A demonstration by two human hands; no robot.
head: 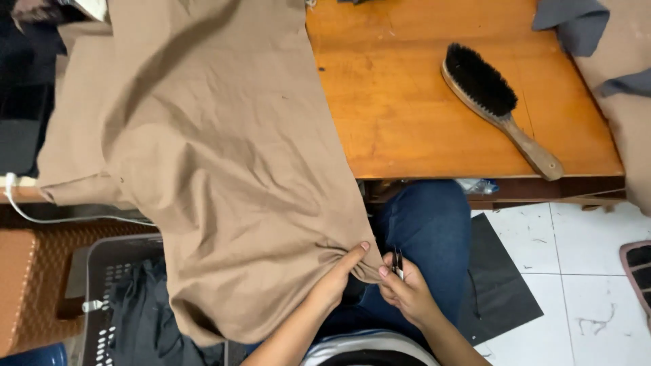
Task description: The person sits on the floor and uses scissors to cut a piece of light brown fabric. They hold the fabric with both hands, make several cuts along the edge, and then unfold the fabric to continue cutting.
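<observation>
Currently, the left hand [337,276] pinches the lower corner of the tan fabric [203,156], fingers closed on a gathered fold. Just beside it, the right hand [407,293] grips small thread snips [397,261]. Most fabric drapes over the wooden counter [407,102], well apart from a brush [498,105].

Both forearms reach forward from the bottom edge, close together. The left hand [337,278] is pinched shut, thumb extended. The right hand [405,291] is curled closed, fingertips near the left thumb.

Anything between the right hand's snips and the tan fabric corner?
Nothing visible. The left hand pinches the tan fabric corner right beside the small snips in the right hand; no object lies between them.
</observation>
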